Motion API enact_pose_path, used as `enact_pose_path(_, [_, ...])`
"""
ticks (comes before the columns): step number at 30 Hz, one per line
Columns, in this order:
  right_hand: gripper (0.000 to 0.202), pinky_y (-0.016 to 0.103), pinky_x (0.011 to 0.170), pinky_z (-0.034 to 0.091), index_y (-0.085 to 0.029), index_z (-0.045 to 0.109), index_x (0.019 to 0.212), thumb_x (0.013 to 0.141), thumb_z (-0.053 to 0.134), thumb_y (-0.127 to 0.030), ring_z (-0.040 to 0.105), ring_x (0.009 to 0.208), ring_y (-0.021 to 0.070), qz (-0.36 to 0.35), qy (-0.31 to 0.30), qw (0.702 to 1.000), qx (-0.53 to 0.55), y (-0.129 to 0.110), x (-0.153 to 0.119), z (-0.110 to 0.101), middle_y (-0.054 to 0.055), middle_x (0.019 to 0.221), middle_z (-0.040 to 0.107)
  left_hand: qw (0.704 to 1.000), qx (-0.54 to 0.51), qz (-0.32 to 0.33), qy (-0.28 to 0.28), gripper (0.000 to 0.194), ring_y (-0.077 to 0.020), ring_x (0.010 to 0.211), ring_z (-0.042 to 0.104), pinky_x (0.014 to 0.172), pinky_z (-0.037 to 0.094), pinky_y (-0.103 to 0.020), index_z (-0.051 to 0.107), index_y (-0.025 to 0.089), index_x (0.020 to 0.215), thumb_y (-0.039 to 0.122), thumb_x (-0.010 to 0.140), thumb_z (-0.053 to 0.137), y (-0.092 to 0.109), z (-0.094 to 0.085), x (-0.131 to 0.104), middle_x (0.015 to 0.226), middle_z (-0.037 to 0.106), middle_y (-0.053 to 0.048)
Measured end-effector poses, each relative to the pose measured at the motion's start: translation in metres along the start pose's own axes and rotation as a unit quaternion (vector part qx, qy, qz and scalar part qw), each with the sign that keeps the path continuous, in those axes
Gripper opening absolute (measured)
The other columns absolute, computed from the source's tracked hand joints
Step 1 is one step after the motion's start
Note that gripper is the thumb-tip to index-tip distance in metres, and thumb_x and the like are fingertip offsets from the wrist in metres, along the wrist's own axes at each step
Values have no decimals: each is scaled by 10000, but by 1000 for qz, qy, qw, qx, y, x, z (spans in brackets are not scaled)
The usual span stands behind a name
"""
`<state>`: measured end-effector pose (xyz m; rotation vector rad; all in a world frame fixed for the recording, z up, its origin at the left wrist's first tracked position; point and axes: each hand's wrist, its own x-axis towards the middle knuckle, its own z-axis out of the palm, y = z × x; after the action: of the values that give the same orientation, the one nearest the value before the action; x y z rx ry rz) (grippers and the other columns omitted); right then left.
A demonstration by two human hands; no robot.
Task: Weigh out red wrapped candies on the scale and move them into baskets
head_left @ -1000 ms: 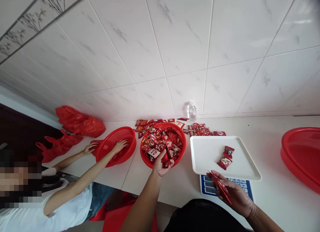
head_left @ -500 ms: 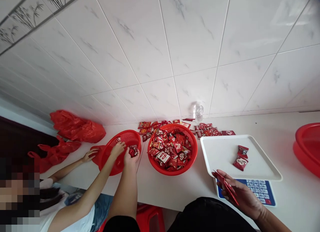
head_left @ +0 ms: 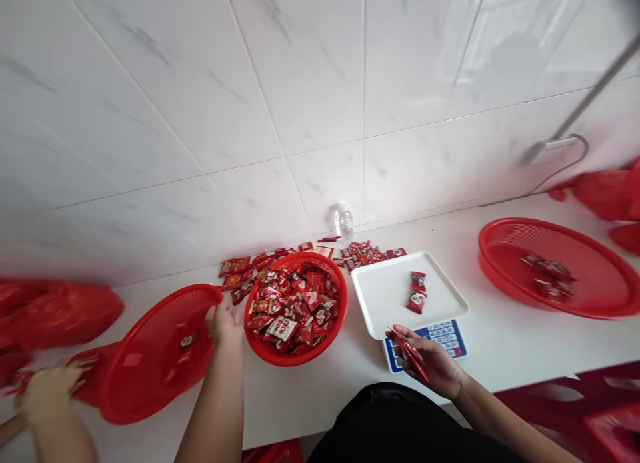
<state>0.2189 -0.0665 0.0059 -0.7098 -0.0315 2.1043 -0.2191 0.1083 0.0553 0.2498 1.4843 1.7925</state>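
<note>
My left hand is at the right rim of a red plastic basket, its thumb on the inner side and its fingers outside, closed on the rim, though slightly blurred. A few red packets lie in that basket. Between my hands stands a round red basket heaped with red-wrapped snack packets. My right hand pinches a few flat red packets in front of a white weighing tray. Two red packets rest on this tray, above a blue scale keypad.
Loose packets and a clear bottle lie along the tiled wall. Another red basket with a few packets stands at right. Red bags are at far left, near a co-worker's blurred hand. A red stool is below.
My view has swung right. My left hand has let go of its packets inside the left basket and moved to the rim. The co-worker's hands have left the basket. My right hand keeps its packets.
</note>
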Motion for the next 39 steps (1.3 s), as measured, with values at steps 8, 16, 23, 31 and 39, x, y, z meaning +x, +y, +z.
enact_pose_path(8, [361, 206, 610, 456, -239, 563, 1075, 734, 634, -145, 628, 799, 111, -29, -18, 999, -3, -27, -10, -14, 10, 1124, 630, 833, 195, -39, -516, 299, -246, 1124, 504, 933, 422, -347, 628, 215, 931, 142, 650, 700, -171, 145, -199, 1079, 596, -102])
enact_pose_path(16, [348, 212, 607, 477, -240, 566, 1089, 756, 627, -159, 622, 781, 111, -66, 29, 997, 15, -53, -44, -49, 17, 1137, 633, 530, 551, 204, -612, 713, -409, 1324, 150, 1052, 111, -567, 423, 246, 1322, 427, 681, 679, -271, 214, -279, 1494, 142, -137])
enact_pose_path(23, [319, 216, 626, 483, -261, 588, 1079, 777, 615, -163, 611, 809, 108, -52, 48, 997, 25, -69, -59, -70, -12, 1130, 637, 551, 546, 212, -594, 260, -327, 1104, 407, 894, 337, -450, 599, 252, 1041, 231, 812, 476, -287, 214, -273, 1252, 440, -127])
enact_pose_path(31, [361, 227, 645, 466, -260, 599, 1070, 729, 654, -156, 621, 817, 119, -8, 18, 1000, 5, -76, -41, -61, 3, 1205, 600, 769, 384, 84, -503, 20, -134, 697, 524, 670, 411, -244, 586, 203, 730, 222, 735, 590, -228, 181, -247, 757, 560, -10])
enact_pose_path(39, [345, 234, 677, 460, -254, 597, 1080, 748, 630, -168, 615, 855, 127, 39, -2, 999, -11, -57, -23, -39, 6, 1195, 598, 911, 121, -285, -272, 250, -12, 361, 346, 316, 228, -109, 496, 187, 789, 353, 726, 671, -130, 85, -191, 568, 464, 64])
